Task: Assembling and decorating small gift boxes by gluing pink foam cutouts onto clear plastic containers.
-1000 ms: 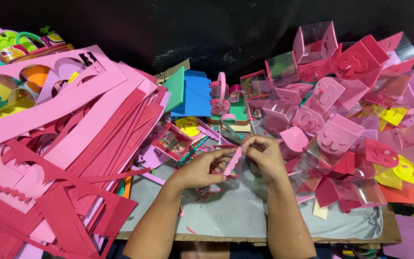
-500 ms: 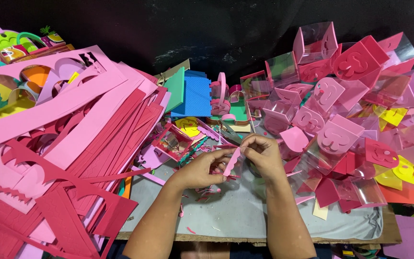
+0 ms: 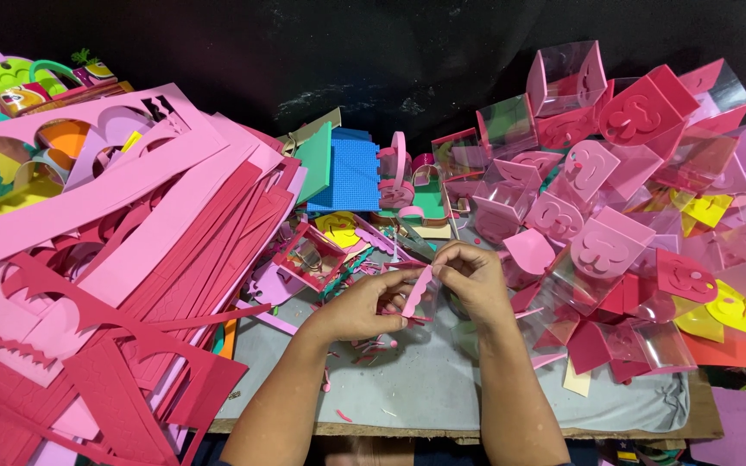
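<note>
My left hand (image 3: pixel 366 304) and my right hand (image 3: pixel 473 278) meet over the middle of the grey work surface (image 3: pixel 442 388). Between the fingertips of both hands stands a small pink foam strip (image 3: pixel 416 292), held nearly upright and slightly tilted. A clear plastic piece seems to lie behind the strip, partly hidden by my fingers. Small pink scraps lie just below my hands.
A big heap of pink and red foam offcuts (image 3: pixel 105 285) fills the left. Clear plastic boxes with pink foam faces (image 3: pixel 606 190) pile up on the right. Blue and green foam sheets (image 3: pixel 343 173) lie at the back. Yellow foam pieces (image 3: pixel 723 315) sit at far right.
Both hands have stayed in place with the pink strip between them; only the fingers shifted slightly along it.
</note>
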